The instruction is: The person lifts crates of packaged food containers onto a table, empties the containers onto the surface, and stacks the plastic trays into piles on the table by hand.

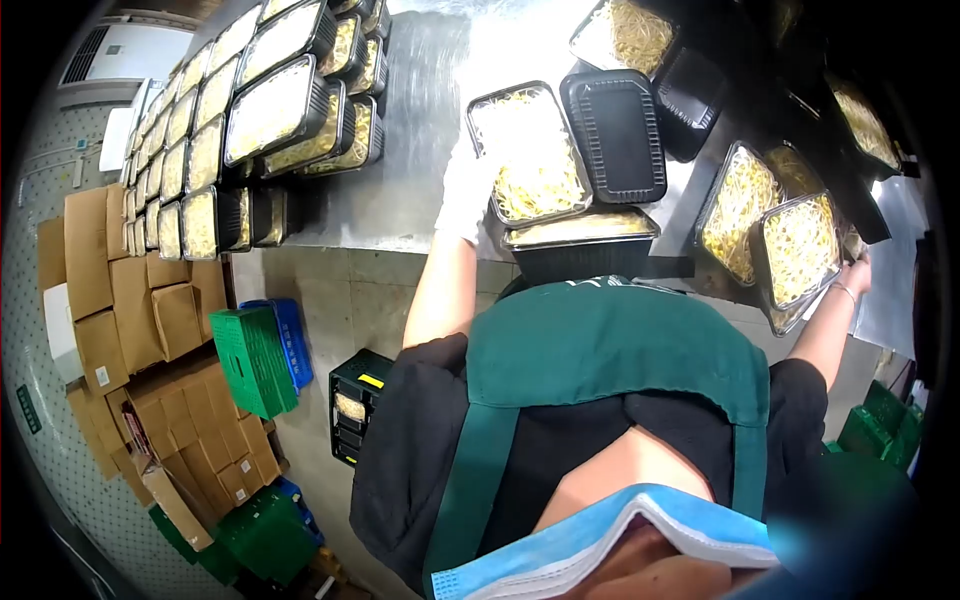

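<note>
In a white glove, my left hand (464,192) grips the left side of a black tray of bean sprouts (540,180), fingers closed on its edge. Beneath that tray's lower end is another filled tray (580,230), and an upside-down black tray (614,135) lies against its right side. Far to the right, my right hand (856,274) is closed at the right edge of a tilted tray of bean sprouts (800,245), its fingertips partly hidden. That tray overlaps one more tray of sprouts (735,215) on its left.
Filled trays stand in tall stacks (205,150) at the left of the metal table (415,130). At the back sits another sprout tray (640,38) near a dark tray (690,100). Cardboard boxes (130,285), a green crate (250,360) and a black crate (350,385) are on the floor.
</note>
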`<control>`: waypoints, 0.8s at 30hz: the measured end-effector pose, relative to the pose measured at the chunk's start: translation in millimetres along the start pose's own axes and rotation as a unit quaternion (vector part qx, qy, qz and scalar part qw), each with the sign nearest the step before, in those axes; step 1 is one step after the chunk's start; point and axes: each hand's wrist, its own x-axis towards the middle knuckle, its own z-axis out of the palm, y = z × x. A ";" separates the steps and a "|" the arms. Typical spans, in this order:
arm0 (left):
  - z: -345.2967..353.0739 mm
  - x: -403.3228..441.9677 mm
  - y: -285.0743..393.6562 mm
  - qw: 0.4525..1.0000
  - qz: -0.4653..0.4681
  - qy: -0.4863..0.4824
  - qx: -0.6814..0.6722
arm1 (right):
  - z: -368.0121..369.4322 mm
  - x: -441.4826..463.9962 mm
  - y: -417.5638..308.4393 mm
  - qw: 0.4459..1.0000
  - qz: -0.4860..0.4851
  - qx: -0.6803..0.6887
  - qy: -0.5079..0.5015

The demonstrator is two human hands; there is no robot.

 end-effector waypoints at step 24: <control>-82.7 -100.7 -26.5 0.825 0.007 0.196 -0.530 | 249.8 -554.0 25.5 0.654 0.175 -0.143 -0.722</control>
